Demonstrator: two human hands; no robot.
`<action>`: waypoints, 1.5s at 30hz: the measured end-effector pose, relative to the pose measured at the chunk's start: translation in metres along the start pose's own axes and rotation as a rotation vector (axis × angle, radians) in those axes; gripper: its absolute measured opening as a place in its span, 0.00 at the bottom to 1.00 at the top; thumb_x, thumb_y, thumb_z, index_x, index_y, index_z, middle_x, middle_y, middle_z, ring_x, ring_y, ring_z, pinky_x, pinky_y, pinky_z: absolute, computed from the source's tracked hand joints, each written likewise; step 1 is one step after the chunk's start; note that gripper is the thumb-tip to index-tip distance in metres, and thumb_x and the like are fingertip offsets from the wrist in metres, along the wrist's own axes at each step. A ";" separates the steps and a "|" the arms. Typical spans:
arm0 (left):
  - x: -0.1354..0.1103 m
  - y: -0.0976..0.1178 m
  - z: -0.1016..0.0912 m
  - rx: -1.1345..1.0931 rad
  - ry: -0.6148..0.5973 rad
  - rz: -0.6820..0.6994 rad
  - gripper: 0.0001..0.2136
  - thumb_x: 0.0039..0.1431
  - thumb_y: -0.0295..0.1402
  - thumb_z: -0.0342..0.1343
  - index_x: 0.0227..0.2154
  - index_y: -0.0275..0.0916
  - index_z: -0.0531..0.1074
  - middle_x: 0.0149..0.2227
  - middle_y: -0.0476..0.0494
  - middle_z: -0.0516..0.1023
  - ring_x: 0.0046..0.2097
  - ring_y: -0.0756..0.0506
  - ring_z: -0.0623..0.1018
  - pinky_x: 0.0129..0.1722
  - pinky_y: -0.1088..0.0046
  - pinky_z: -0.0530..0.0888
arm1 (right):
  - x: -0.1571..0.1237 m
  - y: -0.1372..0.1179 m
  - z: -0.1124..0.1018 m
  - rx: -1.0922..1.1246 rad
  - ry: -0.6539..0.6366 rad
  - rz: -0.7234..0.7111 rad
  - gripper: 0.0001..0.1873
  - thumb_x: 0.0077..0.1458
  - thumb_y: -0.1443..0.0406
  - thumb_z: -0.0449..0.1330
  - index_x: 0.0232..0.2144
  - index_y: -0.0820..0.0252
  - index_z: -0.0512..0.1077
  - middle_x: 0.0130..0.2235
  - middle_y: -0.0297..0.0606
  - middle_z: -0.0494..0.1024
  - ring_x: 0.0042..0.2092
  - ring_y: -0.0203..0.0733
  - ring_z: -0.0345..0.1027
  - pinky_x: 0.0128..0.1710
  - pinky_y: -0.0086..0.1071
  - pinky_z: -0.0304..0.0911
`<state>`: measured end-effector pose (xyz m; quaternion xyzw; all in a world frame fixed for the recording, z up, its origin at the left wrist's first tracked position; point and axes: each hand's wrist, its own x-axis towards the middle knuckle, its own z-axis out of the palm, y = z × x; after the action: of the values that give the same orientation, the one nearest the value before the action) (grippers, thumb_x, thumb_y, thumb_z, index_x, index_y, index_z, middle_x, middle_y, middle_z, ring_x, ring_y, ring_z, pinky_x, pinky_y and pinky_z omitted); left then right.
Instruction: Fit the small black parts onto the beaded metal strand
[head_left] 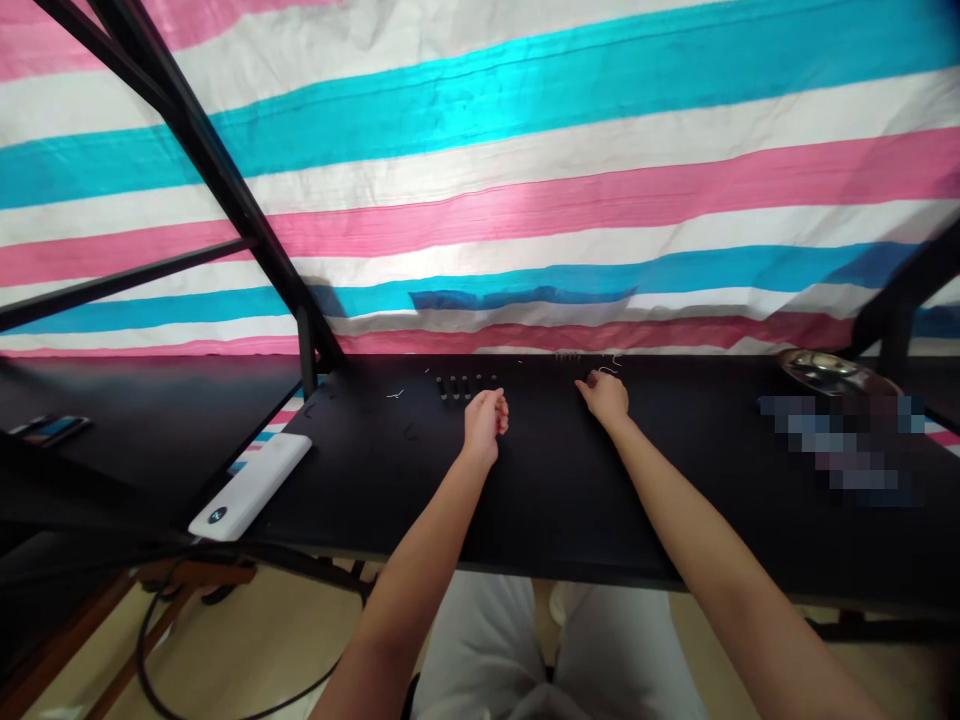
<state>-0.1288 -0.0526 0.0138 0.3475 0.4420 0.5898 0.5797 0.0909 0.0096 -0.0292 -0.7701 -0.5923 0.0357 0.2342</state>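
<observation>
My left hand (486,424) is raised over the black table with its fingers curled in; whatever they may hold is hidden. Just beyond it, several small dark cylinders (453,387) stand in a row. My right hand (606,398) is low at the far part of the table, thumb and fingers drawn together; I cannot make out what is between them. Near its fingertips lie thin white strands (611,369). A little to the left of those, at the back edge, is a row of tiny metallic pieces (568,357).
A white power bank (251,487) lies at the table's left edge with a black cable (142,640) below. On the right are a shiny metal dish (836,372) and a blurred-out item (847,450). Black frame bars (217,170) and a striped sheet (525,210) stand behind.
</observation>
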 end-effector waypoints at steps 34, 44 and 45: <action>-0.009 -0.006 0.011 0.224 -0.161 0.340 0.13 0.49 0.39 0.57 0.32 0.36 0.63 0.26 0.52 0.70 0.15 0.58 0.64 0.15 0.81 0.61 | -0.067 -0.044 -0.033 0.119 -0.042 -0.690 0.18 0.62 0.56 0.43 0.29 0.58 0.65 0.30 0.36 0.73 0.30 0.36 0.66 0.28 0.28 0.51; -0.012 -0.004 0.011 0.283 -0.100 0.373 0.15 0.47 0.42 0.59 0.30 0.36 0.65 0.25 0.50 0.71 0.18 0.57 0.66 0.14 0.81 0.61 | -0.069 -0.045 -0.037 0.053 -0.054 -0.643 0.19 0.62 0.56 0.42 0.30 0.58 0.67 0.31 0.37 0.74 0.30 0.36 0.66 0.26 0.28 0.48; -0.013 -0.005 0.010 0.298 -0.099 0.381 0.15 0.47 0.42 0.59 0.30 0.36 0.65 0.25 0.50 0.70 0.18 0.57 0.66 0.14 0.81 0.62 | -0.069 -0.046 -0.038 0.036 -0.056 -0.634 0.19 0.62 0.56 0.42 0.30 0.58 0.67 0.31 0.37 0.74 0.29 0.36 0.66 0.26 0.28 0.48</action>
<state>-0.1161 -0.0643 0.0142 0.5347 0.4214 0.5992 0.4212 0.0422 -0.0581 0.0074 -0.5418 -0.8081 -0.0074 0.2310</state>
